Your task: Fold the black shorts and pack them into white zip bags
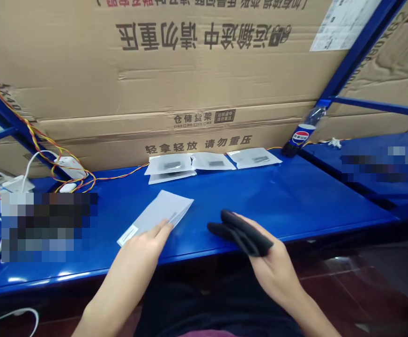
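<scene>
A flat, frosted white pouch [158, 208] with a small label at its left corner is in front of me on the blue tabletop. My left hand [151, 238] is closed on its near edge, fingers on top; the thumb is hidden. To the right, my right hand [269, 257] is wrapped round a folded black piece [244, 234], soft-looking like cloth or thin leather; its exact kind is unclear. It is held just above the table's front edge, apart from the pouch.
Several similar pouches [213, 162] with dark contents lie along the back against a large cardboard box [196, 84]. A Pepsi bottle [300, 135] leans at the back right. Wires and a white power strip [70, 167] are at left. Blue shelf posts [358, 54] flank the table [260, 192].
</scene>
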A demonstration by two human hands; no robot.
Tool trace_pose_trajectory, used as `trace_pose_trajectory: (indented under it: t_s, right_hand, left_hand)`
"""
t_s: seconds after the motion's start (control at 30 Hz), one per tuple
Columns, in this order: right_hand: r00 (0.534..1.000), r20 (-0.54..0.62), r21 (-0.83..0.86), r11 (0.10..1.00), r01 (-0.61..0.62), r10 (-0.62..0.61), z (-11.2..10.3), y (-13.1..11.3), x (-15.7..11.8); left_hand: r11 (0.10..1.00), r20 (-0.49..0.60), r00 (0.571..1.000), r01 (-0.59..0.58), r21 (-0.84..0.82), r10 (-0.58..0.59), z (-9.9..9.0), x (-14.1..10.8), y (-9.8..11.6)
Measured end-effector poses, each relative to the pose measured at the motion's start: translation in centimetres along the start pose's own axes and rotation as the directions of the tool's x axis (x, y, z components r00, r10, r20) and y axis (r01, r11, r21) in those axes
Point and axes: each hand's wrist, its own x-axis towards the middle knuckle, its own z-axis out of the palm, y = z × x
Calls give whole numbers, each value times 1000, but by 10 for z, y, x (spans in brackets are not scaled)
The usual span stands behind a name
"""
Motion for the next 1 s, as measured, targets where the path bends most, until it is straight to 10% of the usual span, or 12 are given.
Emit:
trace_pose_trajectory:
  t_s: [0.17,0.33,0.4,0.53,1.0]
  right_hand:
    - [788,-329,501,804,-321,520,5,-12,13]
    - [883,-461,69,996,-61,86,8,-25,12]
    - [906,-305,-142,955,260,-292,11,-26,14]
    - [700,119,-262,658,706,-704,24,-15,26]
    - [671,469,-417,526,741,-574,60,3,79]
  left_hand:
    - [978,-93,973,-211,-2,210,-3,16,16]
    - [974,-149,967,-217,-66,206,1,40,27]
    - [958,-167,965,-232,-168,204,5,46,28]
    - [892,-234,955,-259,-370,180,18,49,29]
    - [811,-368,929,-241,-533,34,47,44,23]
